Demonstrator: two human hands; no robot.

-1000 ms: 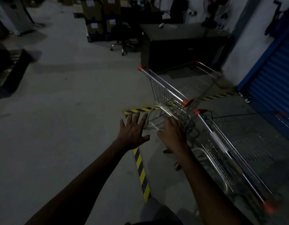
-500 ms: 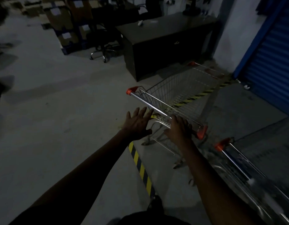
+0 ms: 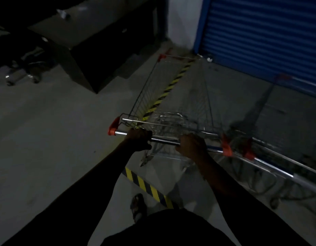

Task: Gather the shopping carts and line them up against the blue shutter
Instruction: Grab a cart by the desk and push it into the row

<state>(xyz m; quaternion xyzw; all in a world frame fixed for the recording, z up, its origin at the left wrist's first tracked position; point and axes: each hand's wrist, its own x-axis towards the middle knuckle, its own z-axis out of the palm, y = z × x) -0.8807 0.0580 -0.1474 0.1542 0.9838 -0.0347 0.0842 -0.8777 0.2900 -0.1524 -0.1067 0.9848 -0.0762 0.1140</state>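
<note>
A wire shopping cart (image 3: 173,96) with red corner caps stands in front of me, its nose pointing toward the blue shutter (image 3: 263,36). My left hand (image 3: 138,141) and my right hand (image 3: 192,145) are both closed around its chrome handle bar (image 3: 164,140). A second cart (image 3: 271,167) stands close on the right, its red-capped handle end almost touching the first cart's handle. Its far end reaches the shutter.
A dark desk (image 3: 93,41) stands at the back left, with an office chair (image 3: 24,68) beside it. Yellow-black hazard tape (image 3: 168,89) runs across the concrete floor under the cart and by my sandalled foot (image 3: 138,206). A white wall strip (image 3: 182,20) borders the shutter.
Both hands went from hovering open behind the cart to gripping its handle. The cart has swung round to face the blue shutter, and my view has turned right.
</note>
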